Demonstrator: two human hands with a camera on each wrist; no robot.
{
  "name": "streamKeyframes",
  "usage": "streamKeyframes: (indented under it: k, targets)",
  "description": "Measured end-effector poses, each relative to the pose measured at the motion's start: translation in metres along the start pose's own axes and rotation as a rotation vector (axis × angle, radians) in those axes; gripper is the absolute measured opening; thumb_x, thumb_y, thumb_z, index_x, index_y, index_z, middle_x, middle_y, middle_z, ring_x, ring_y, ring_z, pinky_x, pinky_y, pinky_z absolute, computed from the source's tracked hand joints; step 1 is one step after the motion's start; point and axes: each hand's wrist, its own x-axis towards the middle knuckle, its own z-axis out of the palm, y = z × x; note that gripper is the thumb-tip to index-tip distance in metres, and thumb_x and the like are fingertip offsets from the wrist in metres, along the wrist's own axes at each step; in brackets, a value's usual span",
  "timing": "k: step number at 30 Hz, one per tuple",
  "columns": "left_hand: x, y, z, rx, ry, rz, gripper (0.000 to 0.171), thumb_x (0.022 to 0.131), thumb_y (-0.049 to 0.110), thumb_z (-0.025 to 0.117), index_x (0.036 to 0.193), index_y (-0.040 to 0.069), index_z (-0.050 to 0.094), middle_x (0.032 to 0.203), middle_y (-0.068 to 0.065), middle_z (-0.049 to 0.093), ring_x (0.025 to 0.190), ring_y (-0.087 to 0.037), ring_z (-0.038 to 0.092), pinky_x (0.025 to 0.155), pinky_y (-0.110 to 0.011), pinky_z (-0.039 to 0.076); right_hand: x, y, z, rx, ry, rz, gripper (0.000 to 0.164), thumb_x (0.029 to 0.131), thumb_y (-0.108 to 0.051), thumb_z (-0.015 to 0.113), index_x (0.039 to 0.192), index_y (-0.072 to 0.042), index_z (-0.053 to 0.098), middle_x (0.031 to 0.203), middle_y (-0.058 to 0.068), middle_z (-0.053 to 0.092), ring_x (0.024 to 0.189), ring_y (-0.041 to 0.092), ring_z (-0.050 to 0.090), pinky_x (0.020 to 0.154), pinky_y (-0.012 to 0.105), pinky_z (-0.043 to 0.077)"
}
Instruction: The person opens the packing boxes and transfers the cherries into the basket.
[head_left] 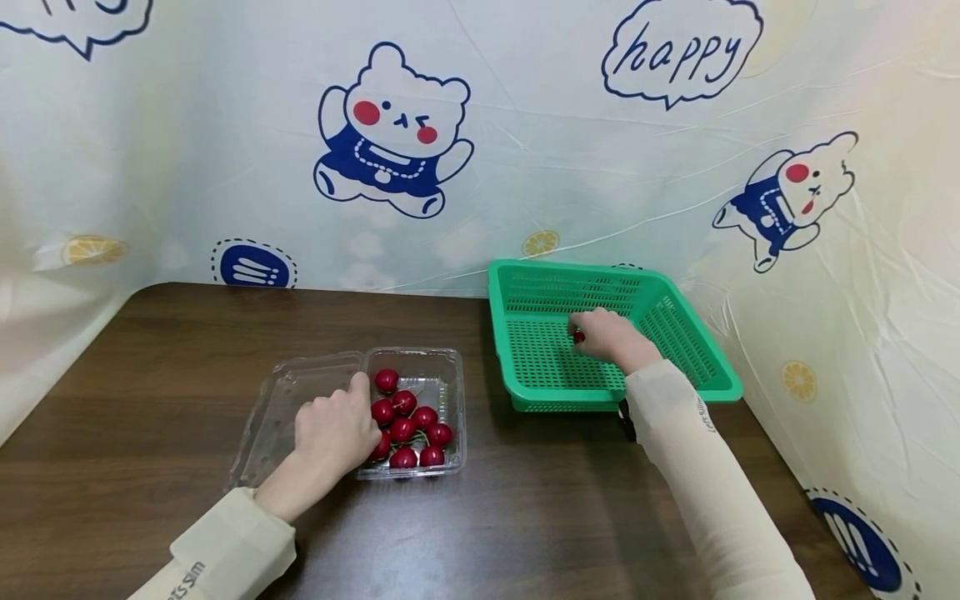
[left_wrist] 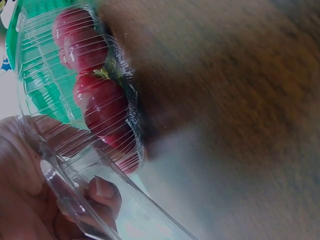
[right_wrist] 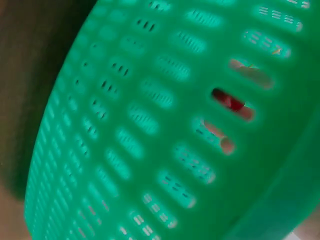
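Note:
On the left of the head view, a clear plastic box holds several dark red cherries, some with green stems. Its clear lid is folded back onto the table. My left hand grips the box along the side where the lid joins; in the left wrist view, fingertips show through the plastic. Inside the green basket, my right hand pinches a single cherry above the slotted floor. Through the basket wall's slots, the right wrist view catches red fruit between the fingers.
Both containers rest on a dark brown wooden table, the basket standing to the right of the box near the back edge. A pale printed cloth hangs behind the table and along its right side.

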Motion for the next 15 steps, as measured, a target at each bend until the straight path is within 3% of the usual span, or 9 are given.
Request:
streamKeyframes:
  k: [15]
  targets:
    - [0.0007,0.0005,0.0000,-0.008,-0.013,-0.002,0.019,0.074,0.009,0.056,0.088,-0.001,0.046,0.068,-0.026,0.067,0.056,-0.043,0.061,0.048,-0.050,0.047,-0.0041,0.0113,0.0094,0.006,-0.047,0.028,0.028,0.086,-0.010,0.070,0.110,0.001,0.062,0.103,0.020,0.067,0.087,0.030,0.062,0.075,0.046,0.053]
